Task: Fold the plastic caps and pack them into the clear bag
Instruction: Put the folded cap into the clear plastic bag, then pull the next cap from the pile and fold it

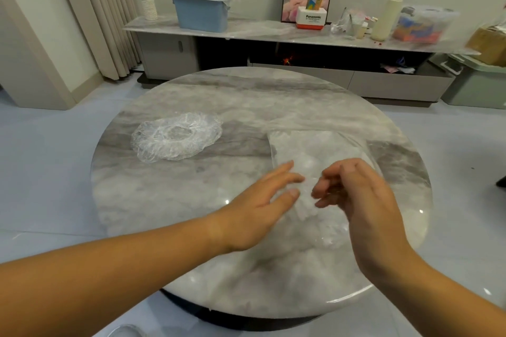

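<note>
Well out to the left of the left grip and beyond it, one plastic cap (176,136) lies unfolded on the marble desk (246,96), a puffed ring of crinkled clear film with its gathered band in the middle, touched by nothing. It looks nearly weightless, limp and slippery, so it should collapse under any pressure and slide on the polished stone. I would take it by the gathered band or pinch opposite points of its rim, then press the air out flat before folding. The left grip (254,208), a bare hand, is spread with fingers straight and holds nothing, its fingertips at the near left edge of the clear bag (315,150). That bag lies flat on the desk, reaching from under both grips away from the person. It is equally thin and hard to see against the marble, and its mouth would probably need one grip pinching a single layer to open it. Between the two grips sits a paler, crumpled patch of film; whether it is a folded cap or part of the bag I cannot tell. The right grip (364,200) has its fingers curled inward and blurred, and I cannot tell whether they pinch any film.
</note>
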Action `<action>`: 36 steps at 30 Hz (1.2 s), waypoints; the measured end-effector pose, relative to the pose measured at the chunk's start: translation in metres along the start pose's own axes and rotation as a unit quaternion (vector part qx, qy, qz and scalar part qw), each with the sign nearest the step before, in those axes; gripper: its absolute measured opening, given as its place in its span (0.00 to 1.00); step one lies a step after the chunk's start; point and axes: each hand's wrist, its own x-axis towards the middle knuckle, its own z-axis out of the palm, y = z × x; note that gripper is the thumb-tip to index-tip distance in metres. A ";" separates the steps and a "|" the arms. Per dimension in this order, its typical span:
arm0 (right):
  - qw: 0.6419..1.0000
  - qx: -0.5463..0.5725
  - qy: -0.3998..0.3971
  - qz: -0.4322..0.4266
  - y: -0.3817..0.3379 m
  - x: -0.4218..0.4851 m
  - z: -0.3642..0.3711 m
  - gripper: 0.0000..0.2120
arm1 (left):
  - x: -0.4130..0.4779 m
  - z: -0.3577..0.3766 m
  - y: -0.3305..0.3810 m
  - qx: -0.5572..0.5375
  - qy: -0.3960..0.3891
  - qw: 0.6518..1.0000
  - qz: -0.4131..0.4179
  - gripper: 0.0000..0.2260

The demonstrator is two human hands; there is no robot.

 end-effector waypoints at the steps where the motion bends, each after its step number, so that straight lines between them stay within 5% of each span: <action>1: 0.999 0.008 -0.053 -0.005 0.000 -0.005 0.007 0.16 | -0.002 -0.010 -0.006 0.015 0.052 0.999 -0.008 0.15; 4: 0.968 -0.060 -0.234 0.066 0.006 -0.019 0.028 0.17 | -0.006 -0.056 -0.041 0.139 0.142 0.975 -0.096 0.14; 6: 0.928 -0.149 -0.319 0.118 0.017 -0.026 0.036 0.21 | -0.010 -0.090 -0.075 0.253 0.133 0.939 -0.191 0.19; 8: 0.884 -0.258 -0.368 0.125 0.032 -0.027 0.042 0.31 | -0.018 -0.116 -0.106 0.345 0.106 0.896 -0.258 0.22; 11: 0.841 -0.385 -0.369 0.099 0.053 -0.020 0.046 0.33 | -0.032 -0.136 -0.137 0.375 0.082 0.880 -0.279 0.23; 15: 0.831 -0.438 -0.330 0.096 0.067 -0.011 0.042 0.35 | -0.041 -0.143 -0.157 0.400 0.079 0.876 -0.258 0.25; 22: 0.808 -0.497 -0.310 0.058 0.082 -0.004 0.032 0.33 | -0.046 -0.136 -0.146 0.440 0.127 0.865 -0.206 0.11; 25: 0.814 -0.490 -0.310 0.026 0.084 -0.007 0.032 0.41 | -0.052 -0.121 -0.128 0.425 0.140 0.882 -0.150 0.14; 28: 0.841 -0.446 -0.306 -0.015 0.085 -0.011 0.030 0.42 | -0.066 -0.093 -0.097 0.438 0.112 0.889 -0.077 0.26; 31: 0.844 -0.411 -0.334 -0.080 0.077 -0.015 0.031 0.31 | -0.088 -0.056 -0.068 0.436 0.050 0.899 0.005 0.23; 36: 0.757 -0.454 -0.440 -0.164 0.081 -0.019 0.026 0.27 | -0.104 -0.022 -0.064 0.372 -0.107 0.920 0.065 0.22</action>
